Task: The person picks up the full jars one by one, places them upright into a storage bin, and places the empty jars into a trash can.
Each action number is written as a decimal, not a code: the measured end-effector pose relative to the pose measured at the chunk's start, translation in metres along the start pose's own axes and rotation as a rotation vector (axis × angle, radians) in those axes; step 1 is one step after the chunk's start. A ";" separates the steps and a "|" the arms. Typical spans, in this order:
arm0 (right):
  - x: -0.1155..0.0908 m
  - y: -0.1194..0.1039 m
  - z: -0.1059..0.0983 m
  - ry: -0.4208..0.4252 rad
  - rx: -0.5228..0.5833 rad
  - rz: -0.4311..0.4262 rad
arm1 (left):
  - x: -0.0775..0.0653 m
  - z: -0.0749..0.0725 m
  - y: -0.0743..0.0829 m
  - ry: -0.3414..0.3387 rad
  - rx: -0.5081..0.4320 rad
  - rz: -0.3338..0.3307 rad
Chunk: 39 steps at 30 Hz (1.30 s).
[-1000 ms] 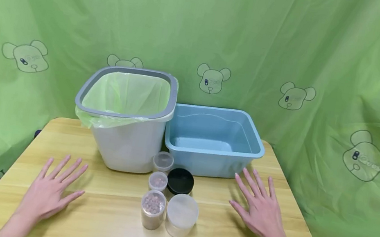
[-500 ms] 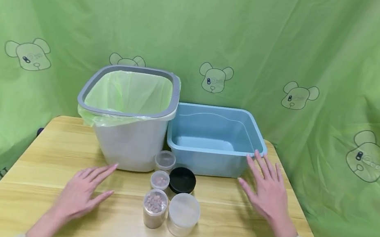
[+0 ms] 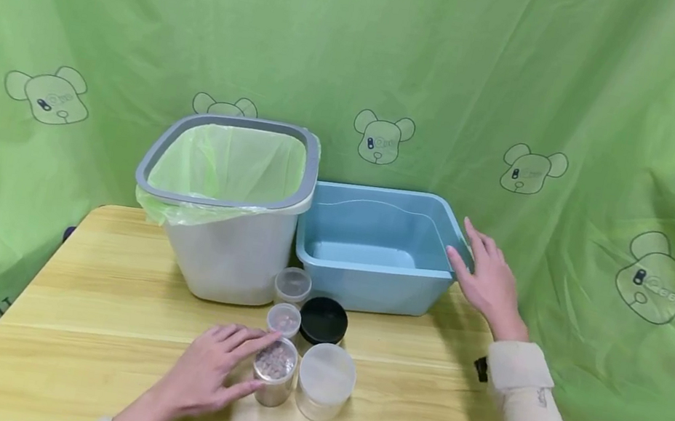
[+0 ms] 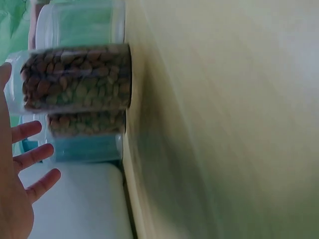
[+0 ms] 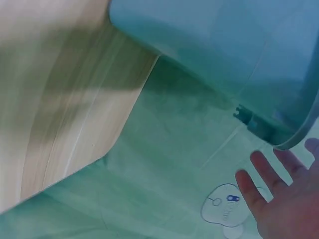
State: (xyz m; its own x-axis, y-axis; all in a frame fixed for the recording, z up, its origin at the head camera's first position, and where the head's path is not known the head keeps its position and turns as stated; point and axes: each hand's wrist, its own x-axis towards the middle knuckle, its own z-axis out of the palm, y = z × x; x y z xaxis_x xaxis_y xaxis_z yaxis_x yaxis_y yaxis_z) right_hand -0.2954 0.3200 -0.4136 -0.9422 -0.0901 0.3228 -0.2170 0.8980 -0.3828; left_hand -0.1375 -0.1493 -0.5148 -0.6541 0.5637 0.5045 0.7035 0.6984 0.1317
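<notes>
You look to be only at the start: all five jars stand on the bench (image 3: 104,262), none in the bin (image 3: 230,260) at centre left nor in the blue basin (image 3: 374,290) right of it, so the handling of them seems all left to do. Your left grip (image 3: 206,370), low centre in the head view, is spread loosely about the filled jar (image 3: 276,376), thumb by its near side and a fingertip near its lid; it has not clenched, and you cannot tell whether it touches. Your right grip (image 3: 488,282), right of centre, is released too, lying at the basin's right edge, contact unclear. Right of the filled jar stands the wide clear jar (image 3: 325,385); behind are the small jar (image 3: 283,321), the black-lidded jar (image 3: 323,322) and the farthest jar (image 3: 293,284), near the bin. The head view gives you mostly lids; the left wrist view, turned sideways, shows at upper left the filled jar's wall, packed with brown, bean-like pieces. The right wrist view alone shows a dark fitting (image 5: 255,125) near the basin's rim; only the head view shows inside the green liner (image 3: 198,214).
</notes>
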 end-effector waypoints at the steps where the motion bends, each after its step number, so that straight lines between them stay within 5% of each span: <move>1: 0.005 0.002 0.001 -0.011 0.010 0.011 | 0.000 0.002 0.002 -0.001 -0.001 -0.007; 9: 0.030 0.011 0.008 -0.099 0.083 0.076 | 0.001 0.011 0.013 0.015 -0.028 -0.051; 22: 0.034 0.012 0.008 -0.212 0.292 0.208 | -0.002 0.019 0.018 0.026 -0.131 -0.113; 30: 0.037 0.014 0.010 -0.194 0.285 0.202 | -0.001 0.019 0.020 0.034 -0.231 -0.098; 39: 0.034 0.013 0.010 -0.198 0.275 0.204 | -0.003 0.023 0.022 0.074 -0.243 -0.050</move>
State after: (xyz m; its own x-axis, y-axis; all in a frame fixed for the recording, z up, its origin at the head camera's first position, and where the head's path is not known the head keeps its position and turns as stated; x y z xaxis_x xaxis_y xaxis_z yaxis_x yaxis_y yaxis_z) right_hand -0.3328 0.3243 -0.4159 -0.9982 -0.0275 0.0533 -0.0555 0.7597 -0.6479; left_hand -0.1265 -0.1256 -0.5325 -0.6736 0.4914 0.5521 0.7231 0.5928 0.3546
